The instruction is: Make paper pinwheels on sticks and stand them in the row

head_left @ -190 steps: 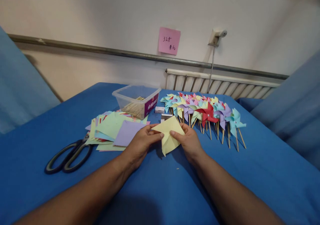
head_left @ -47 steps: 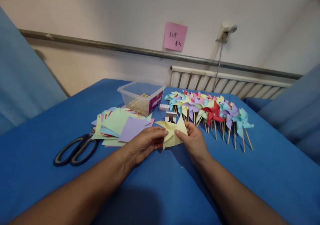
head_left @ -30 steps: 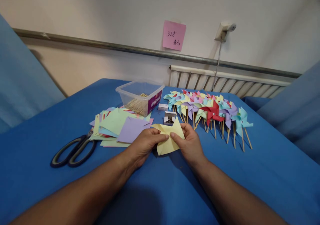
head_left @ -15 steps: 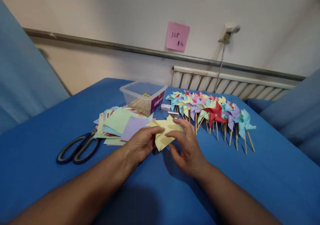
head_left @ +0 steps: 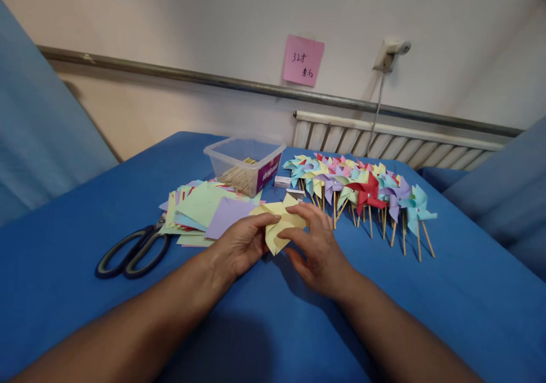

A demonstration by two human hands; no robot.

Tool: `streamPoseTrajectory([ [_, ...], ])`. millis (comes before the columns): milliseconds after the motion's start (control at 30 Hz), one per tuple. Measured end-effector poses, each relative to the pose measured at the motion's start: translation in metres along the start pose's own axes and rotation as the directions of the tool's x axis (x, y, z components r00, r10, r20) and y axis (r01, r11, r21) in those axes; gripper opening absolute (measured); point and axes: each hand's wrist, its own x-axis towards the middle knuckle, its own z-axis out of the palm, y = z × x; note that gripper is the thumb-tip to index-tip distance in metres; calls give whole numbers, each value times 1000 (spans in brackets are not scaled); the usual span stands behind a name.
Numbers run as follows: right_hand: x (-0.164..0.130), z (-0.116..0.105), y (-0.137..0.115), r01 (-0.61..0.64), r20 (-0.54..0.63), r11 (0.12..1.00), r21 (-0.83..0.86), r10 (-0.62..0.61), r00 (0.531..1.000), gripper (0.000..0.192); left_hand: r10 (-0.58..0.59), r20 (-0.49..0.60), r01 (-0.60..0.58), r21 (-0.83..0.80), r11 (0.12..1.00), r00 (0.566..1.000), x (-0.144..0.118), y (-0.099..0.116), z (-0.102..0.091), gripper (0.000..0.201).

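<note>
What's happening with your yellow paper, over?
Left fingers pinching yellow paper. Right fingers spread at its right side. Small boxes just beyond, not blocking.

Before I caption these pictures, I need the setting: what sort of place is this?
Probably an indoor room used for papercraft: a radiator runs along the wall, and scissors and pinwheels share a blue surface.

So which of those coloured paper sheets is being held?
The pale yellow sheet, pinched in the left hand, right hand over it; the others lie in the pile by the scissors.
</note>
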Motion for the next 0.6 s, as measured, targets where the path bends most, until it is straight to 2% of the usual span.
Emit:
streamPoseTrajectory([
  [100,1,4,2,10,-49,1000,16,-9,999,18,4,-7,-4,23,1000,1000,-1,-1,1,22],
  [200,0,7,4,-6,-104,997,74,14,995,9,23,1,-23,49,999,1000,-1,-2,3,18],
  [367,0,8,4,-152,-134,957,246,189,973,5,102,33,-105,120,987,994,1,-6,0,23],
  [467,2,8,3,-247,-143,916,316,303,942,8,139,70,-149,185,971,988,3,-10,-2,25],
  [600,3,9,6,-351,-130,857,377,424,896,10,149,38,-154,272,950,988,4,-15,-4,19],
])
